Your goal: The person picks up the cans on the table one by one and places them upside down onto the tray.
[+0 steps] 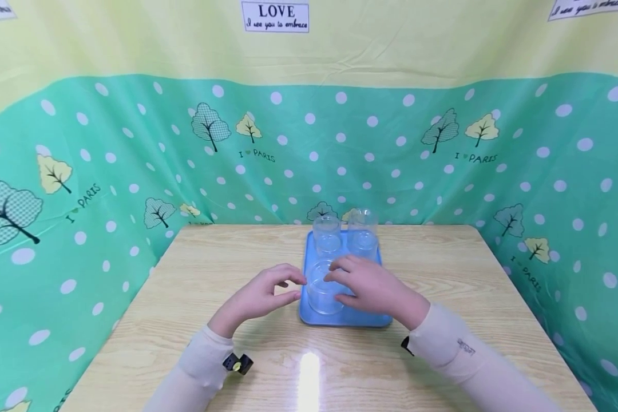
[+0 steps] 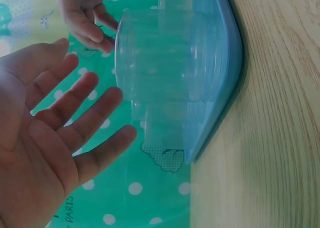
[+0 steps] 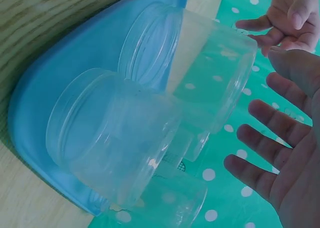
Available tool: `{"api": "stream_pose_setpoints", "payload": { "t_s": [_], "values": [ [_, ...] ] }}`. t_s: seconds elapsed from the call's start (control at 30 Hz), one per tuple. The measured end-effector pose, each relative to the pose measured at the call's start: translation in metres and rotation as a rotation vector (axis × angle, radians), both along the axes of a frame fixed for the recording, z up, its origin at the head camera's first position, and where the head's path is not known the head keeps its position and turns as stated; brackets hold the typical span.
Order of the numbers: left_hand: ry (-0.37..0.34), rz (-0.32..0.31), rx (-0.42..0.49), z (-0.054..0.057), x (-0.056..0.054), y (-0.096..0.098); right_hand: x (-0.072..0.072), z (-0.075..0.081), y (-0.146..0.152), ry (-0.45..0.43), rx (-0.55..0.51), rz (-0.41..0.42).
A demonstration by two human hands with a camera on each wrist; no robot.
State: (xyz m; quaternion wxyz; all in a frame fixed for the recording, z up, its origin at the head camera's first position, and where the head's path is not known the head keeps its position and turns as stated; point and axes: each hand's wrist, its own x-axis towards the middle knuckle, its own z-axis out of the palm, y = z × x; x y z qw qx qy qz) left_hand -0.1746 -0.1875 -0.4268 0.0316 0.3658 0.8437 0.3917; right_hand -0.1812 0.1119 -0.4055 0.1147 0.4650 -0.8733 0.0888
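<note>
Clear plastic jars stand on a blue tray. My left hand is beside the front left jar, thumb and fingers spread apart and holding nothing. Over the tray's front right is my right hand, its fingers loosely bent and holding nothing. It hides the front right jar in the head view. The right wrist view shows that jar beside the front left one, each with a ridged band at the tray end. In the left wrist view, my left fingers are level with the jar tops.
Two more clear jars, one at the back left and a taller one at the back right, stand on the tray. Underneath is a wooden table. A green and yellow printed curtain hangs behind and along both sides.
</note>
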Motion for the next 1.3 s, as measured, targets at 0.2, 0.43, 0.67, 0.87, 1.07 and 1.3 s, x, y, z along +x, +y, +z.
{"api": "stream_pose_setpoints", "payload": {
  "t_s": [0.2,0.43,0.67,0.87,1.07,1.3],
  "values": [
    [0.038,0.014,0.028,0.001,0.001,0.004,0.003,-0.001,0.008,-0.043,-0.061,-0.018],
    [0.070,0.035,0.033,-0.002,0.000,0.008,0.005,-0.002,0.014,-0.031,-0.080,-0.021],
    [0.109,0.052,0.024,-0.007,0.001,0.011,0.008,-0.003,0.018,-0.008,-0.089,-0.031],
    [0.130,0.071,-0.005,-0.009,0.001,0.013,0.010,-0.004,0.022,-0.031,-0.116,-0.045],
    [0.134,0.086,-0.027,-0.008,0.002,0.013,0.011,-0.007,0.027,-0.022,-0.133,-0.054],
    [0.173,0.132,-0.078,-0.005,0.004,0.012,0.012,-0.008,0.032,-0.017,-0.108,-0.095]
  ]
}}
